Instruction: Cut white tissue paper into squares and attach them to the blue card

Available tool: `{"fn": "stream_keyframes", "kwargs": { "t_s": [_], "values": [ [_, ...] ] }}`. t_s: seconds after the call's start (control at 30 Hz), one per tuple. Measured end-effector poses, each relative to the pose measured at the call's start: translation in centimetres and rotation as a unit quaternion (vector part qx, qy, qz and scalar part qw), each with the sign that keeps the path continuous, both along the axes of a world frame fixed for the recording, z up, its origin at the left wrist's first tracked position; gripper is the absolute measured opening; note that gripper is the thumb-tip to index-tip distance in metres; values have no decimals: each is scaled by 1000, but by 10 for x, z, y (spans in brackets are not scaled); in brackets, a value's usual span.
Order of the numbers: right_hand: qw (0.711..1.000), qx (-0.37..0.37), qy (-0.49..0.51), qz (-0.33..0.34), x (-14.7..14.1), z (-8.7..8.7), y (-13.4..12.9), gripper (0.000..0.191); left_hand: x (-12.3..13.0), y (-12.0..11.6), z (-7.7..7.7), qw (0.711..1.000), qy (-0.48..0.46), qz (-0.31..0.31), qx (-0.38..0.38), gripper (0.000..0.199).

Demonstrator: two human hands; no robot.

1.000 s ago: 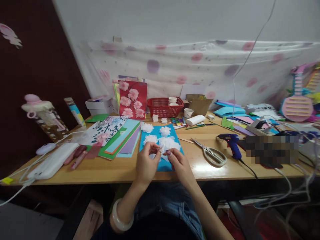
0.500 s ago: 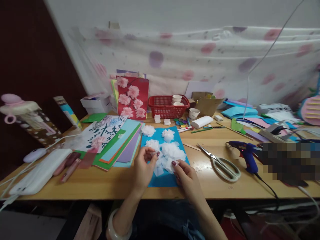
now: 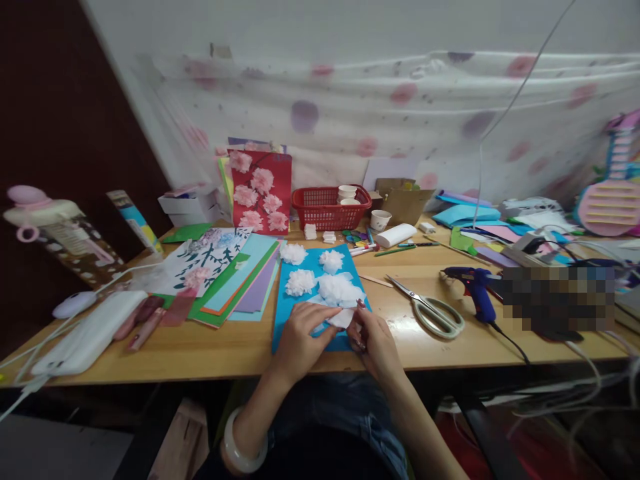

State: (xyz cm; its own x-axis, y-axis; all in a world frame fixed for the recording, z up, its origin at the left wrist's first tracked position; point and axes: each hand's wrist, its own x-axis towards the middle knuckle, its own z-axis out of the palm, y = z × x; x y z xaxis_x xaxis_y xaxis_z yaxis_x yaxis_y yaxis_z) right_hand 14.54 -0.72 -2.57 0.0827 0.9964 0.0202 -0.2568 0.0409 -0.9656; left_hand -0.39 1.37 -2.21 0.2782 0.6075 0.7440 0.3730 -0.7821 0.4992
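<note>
A blue sheet (image 3: pixel 286 317) lies on the table in front of me, with white paper flowers (image 3: pixel 301 283) on its upper part and a looser heap of white tissue (image 3: pixel 340 289) at the middle right. Over the sheet's lower part, my left hand (image 3: pixel 306 333) pinches a small white tissue piece (image 3: pixel 343 318) from the left. On its right side my right hand (image 3: pixel 373 333) holds the same piece between curled fingers. Both hands are close together, and they hide some of the tissue beneath.
Scissors (image 3: pixel 433 313) lie right of the sheet, with a blue glue gun (image 3: pixel 475 290) beyond. Coloured papers (image 3: pixel 250 290) are stacked at the left. Behind stand a red basket (image 3: pixel 330 217), a paper cup (image 3: pixel 381 220) and a red flower card (image 3: pixel 277 180). A white power bank-like object (image 3: pixel 93 333) lies far left.
My hands have come closer together, the left moving right, and now both hold one tissue piece. The view has shifted slightly, so the table's things appear further up and left.
</note>
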Motion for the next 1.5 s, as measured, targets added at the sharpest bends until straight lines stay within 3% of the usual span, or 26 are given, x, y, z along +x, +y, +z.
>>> {"fn": "stream_keyframes", "kwargs": {
  "t_s": [0.23,0.43,0.63,0.83,0.93,1.3,1.5],
  "values": [
    [998,48,-22,28,0,-2,-5,42,-1,-2,4,995,-91,36,-31,7],
    [997,66,-24,32,0,2,-10,36,-2,-5,2,989,-98,53,-95,22],
    [989,73,-119,46,1,2,-14,30,-3,-6,2,984,-71,32,-161,24],
    [994,55,-94,26,4,-3,-10,31,-4,-10,8,963,-117,-31,-242,5],
    [994,52,-92,27,5,-5,-10,29,-4,-9,8,944,-159,-54,-282,9],
    [995,61,-72,16,2,-2,-10,35,-7,-9,8,952,-175,-46,-247,19],
    [988,78,-128,42,3,9,-15,31,-7,-9,8,959,-152,-66,-231,20]
  ]
}}
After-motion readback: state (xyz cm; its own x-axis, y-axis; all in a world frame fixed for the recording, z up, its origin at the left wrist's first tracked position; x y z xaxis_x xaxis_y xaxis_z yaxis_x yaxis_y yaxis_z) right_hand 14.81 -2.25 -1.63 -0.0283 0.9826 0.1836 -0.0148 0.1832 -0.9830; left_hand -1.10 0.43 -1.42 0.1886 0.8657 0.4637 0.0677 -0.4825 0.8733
